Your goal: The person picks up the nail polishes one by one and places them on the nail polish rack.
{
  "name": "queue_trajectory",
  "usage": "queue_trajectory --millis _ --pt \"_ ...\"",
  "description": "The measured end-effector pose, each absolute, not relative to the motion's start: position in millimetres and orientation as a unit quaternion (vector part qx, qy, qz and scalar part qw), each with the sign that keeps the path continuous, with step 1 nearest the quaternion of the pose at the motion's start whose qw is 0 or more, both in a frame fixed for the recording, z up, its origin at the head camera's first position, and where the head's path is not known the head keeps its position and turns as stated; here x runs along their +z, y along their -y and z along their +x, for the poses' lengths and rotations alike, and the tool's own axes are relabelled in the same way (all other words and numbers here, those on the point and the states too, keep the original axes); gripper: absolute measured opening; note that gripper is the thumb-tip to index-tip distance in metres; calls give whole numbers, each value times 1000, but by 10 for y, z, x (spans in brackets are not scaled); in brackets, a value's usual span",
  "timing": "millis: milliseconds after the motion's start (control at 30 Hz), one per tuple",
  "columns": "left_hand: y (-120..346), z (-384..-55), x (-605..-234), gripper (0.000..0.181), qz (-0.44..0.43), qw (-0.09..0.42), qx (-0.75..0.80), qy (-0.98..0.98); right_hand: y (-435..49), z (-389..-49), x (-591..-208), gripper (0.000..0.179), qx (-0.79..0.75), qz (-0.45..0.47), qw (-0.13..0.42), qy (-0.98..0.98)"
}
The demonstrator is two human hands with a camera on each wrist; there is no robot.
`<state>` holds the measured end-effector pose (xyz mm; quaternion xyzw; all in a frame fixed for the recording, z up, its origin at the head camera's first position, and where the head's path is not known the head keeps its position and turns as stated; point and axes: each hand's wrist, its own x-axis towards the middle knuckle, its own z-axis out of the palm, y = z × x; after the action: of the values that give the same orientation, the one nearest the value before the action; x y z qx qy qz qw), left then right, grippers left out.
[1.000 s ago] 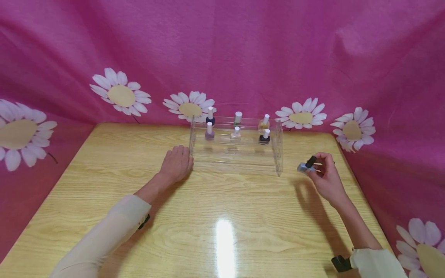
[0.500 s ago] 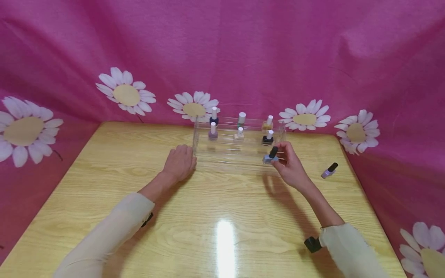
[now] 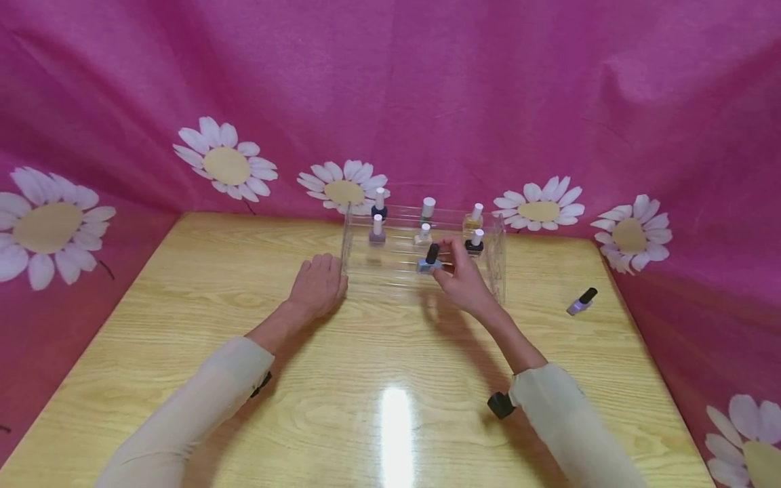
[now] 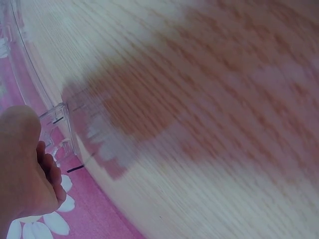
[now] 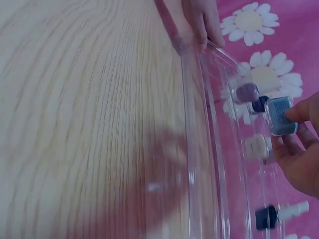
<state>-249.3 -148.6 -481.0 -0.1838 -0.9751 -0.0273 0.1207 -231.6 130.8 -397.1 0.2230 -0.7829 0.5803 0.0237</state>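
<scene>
My right hand (image 3: 464, 281) pinches a light-blue nail polish bottle (image 3: 426, 266) with a black cap, over the middle of a clear stepped display rack (image 3: 384, 276). The right wrist view shows the thumb on the bottle's glass (image 5: 279, 117), with fingers behind it. My left hand (image 3: 317, 285) is at the rack's left end, with its thumb and curled fingers around the end panel's edge. White-capped bottles stand on the two upper steps: dark blue, green and yellow (image 3: 472, 220) behind; purple (image 3: 377, 235), pale cream (image 3: 422, 237) and black (image 3: 474, 245) in front.
A lilac polish bottle (image 3: 581, 302) with a black cap stands on the wooden table (image 3: 342, 393), right of the rack. A pink cloth (image 3: 427, 102) with daisies hangs close behind the rack and along both sides of the table.
My right hand has carried the light-blue bottle leftward from the table's right side to over the rack, bringing the lilac bottle into view. My left hand has stayed at the rack's end.
</scene>
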Motion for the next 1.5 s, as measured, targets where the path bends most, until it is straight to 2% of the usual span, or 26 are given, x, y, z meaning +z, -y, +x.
queue_trajectory --millis 333,633,767,967,1267,1500 --pt "1473 -2510 -4821 24 -183 121 -35 975 -937 -2449 -4012 36 570 232 27 788" --pt "1477 -2515 -4827 23 -179 118 -43 976 -678 -2720 -4380 39 576 219 35 787" --pt "1478 -2506 -4821 23 -177 112 -42 977 -570 -2698 -4336 38 589 213 29 779" --pt "1473 -2501 -4816 23 -171 109 -40 978 -475 -2784 -4472 38 574 206 33 792" --pt "1471 -2497 -4823 24 -174 122 -41 976 -422 -2632 -4309 38 584 227 45 778" --pt "1473 -2494 -4810 24 -174 120 -41 976 -387 -2788 -4546 38 544 213 52 810"
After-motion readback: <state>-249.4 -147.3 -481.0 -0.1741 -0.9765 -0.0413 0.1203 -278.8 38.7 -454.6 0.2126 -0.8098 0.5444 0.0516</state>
